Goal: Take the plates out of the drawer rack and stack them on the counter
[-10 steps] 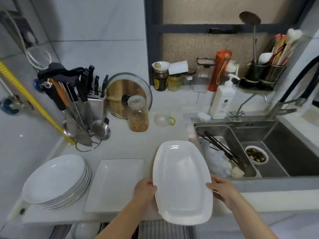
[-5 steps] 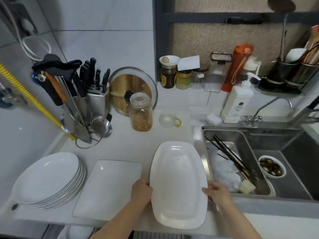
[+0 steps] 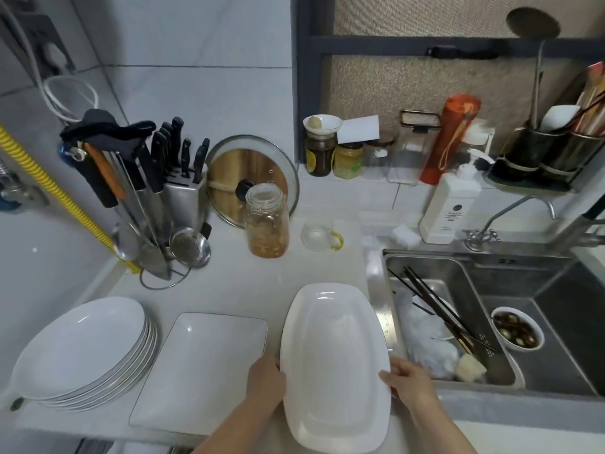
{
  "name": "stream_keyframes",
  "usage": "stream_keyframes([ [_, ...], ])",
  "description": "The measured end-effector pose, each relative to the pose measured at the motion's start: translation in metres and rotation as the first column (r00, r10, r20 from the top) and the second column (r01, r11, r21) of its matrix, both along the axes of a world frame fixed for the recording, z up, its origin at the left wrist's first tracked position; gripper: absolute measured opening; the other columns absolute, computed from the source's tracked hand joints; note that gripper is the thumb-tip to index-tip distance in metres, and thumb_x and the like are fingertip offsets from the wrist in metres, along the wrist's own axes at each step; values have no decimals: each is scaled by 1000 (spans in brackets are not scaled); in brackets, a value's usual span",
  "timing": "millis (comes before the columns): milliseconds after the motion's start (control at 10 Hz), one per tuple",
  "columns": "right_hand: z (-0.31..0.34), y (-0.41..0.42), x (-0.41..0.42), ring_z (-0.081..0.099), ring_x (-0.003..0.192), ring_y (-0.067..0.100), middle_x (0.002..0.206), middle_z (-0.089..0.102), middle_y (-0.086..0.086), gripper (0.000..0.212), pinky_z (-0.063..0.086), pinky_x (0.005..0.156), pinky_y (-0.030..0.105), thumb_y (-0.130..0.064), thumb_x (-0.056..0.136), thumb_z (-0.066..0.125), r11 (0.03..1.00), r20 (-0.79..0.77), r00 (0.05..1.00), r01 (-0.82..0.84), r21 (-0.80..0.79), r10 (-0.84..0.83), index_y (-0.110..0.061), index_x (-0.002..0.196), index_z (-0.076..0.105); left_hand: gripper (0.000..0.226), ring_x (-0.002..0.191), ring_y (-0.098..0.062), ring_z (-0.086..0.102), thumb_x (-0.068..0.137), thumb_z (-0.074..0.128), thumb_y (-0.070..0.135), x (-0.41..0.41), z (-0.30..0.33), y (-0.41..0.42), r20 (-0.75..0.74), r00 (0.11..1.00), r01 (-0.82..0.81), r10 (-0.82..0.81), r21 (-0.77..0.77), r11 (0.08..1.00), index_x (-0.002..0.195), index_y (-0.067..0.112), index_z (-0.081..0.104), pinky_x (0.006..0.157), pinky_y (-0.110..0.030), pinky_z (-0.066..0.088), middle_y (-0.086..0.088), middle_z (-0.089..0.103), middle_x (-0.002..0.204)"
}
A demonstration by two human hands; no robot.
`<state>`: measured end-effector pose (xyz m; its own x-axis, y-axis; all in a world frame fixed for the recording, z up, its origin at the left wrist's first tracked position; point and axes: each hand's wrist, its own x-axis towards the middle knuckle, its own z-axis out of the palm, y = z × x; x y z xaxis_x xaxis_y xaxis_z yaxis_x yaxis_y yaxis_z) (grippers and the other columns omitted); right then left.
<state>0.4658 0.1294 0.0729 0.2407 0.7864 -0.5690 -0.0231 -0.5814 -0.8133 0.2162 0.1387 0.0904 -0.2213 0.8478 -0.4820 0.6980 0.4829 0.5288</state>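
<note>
A long white oval platter [image 3: 334, 362] is over the counter [image 3: 248, 283] beside the sink edge. My left hand [image 3: 265, 376] grips its left rim and my right hand [image 3: 407, 380] grips its right rim. Whether the platter rests on the counter or hovers just above it I cannot tell. Left of it a flat white rectangular plate [image 3: 203, 368] lies on the counter. At the far left sits a stack of several round white plates [image 3: 82, 348]. A sliver of the drawer rack [image 3: 88, 447] shows at the bottom edge.
A steel sink [image 3: 491, 322] at the right holds chopsticks, a cloth and a small bowl [image 3: 515, 327]. Behind stand a glass jar [image 3: 266, 221], a small glass cup [image 3: 319, 235], a pot lid [image 3: 253, 178], a knife block [image 3: 178, 188], a soap bottle [image 3: 450, 204] and several jars.
Both hands have carried the oval platter forward and down over the counter, next to the rectangular plate. The view has shifted so the drawer rack is almost out of sight.
</note>
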Motion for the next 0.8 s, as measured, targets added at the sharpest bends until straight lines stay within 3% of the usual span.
stream_keyframes([
  [100,-3,-3,-1,62,75,26,88,69,23,30,52,61,31,15,83,57,1000,17,1000,11,-16,-10,-5,103,69,24,77,-16,50,85,42,-1,0,-4,0,-17,1000,-4,4,-14,1000,67,13,48,65,-21,37,2,52,73],
  [200,-4,-5,-2,62,72,27,89,69,18,28,52,58,31,12,84,57,999,30,1000,9,-31,-8,-7,102,68,22,85,-19,57,89,41,1,2,-6,1,-44,999,-1,0,-21,1000,85,6,62,70,-22,41,-6,63,93],
  [300,-5,-7,-2,54,60,23,74,63,14,26,47,57,30,10,82,59,1000,129,991,-24,-12,26,-4,100,70,28,102,-28,61,88,38,0,5,-9,1,-72,997,-31,30,-13,999,105,-7,60,79,-28,45,-15,65,110],
  [400,-1,-6,-7,60,71,29,79,68,14,21,51,72,40,4,80,61,997,307,949,-81,-5,78,-10,93,71,29,106,-28,60,89,37,0,6,-9,0,-98,995,-20,17,-32,999,107,-5,58,80,-27,44,-15,63,114],
  [500,9,-10,-16,62,80,29,79,68,9,12,51,76,38,-8,81,57,977,523,831,-211,-23,192,-15,81,66,29,111,-27,58,91,36,2,8,-6,-3,-113,993,13,-17,-38,999,112,-2,56,85,-26,44,-13,61,119],
  [600,20,-15,-24,59,93,27,92,60,8,9,49,76,36,-18,88,49,937,694,642,-314,-151,327,-15,84,56,30,115,-25,57,92,38,5,11,3,-9,-112,987,110,-118,-75,991,117,2,55,92,-27,45,-11,59,123],
  [700,34,-21,-30,55,112,23,120,51,6,26,48,85,32,-21,93,44,872,802,395,-393,-293,448,-12,115,52,32,113,-23,58,89,40,10,10,17,-17,-73,976,197,-204,-89,976,118,8,54,90,-29,46,-6,60,123],
  [800,50,-29,-42,52,119,22,130,51,4,33,45,94,31,-17,92,41,801,832,230,-485,-353,505,-13,125,50,35,116,-22,55,89,39,18,1,34,-24,-165,945,271,-282,-84,959,120,13,53,93,-31,44,-3,57,126],
])
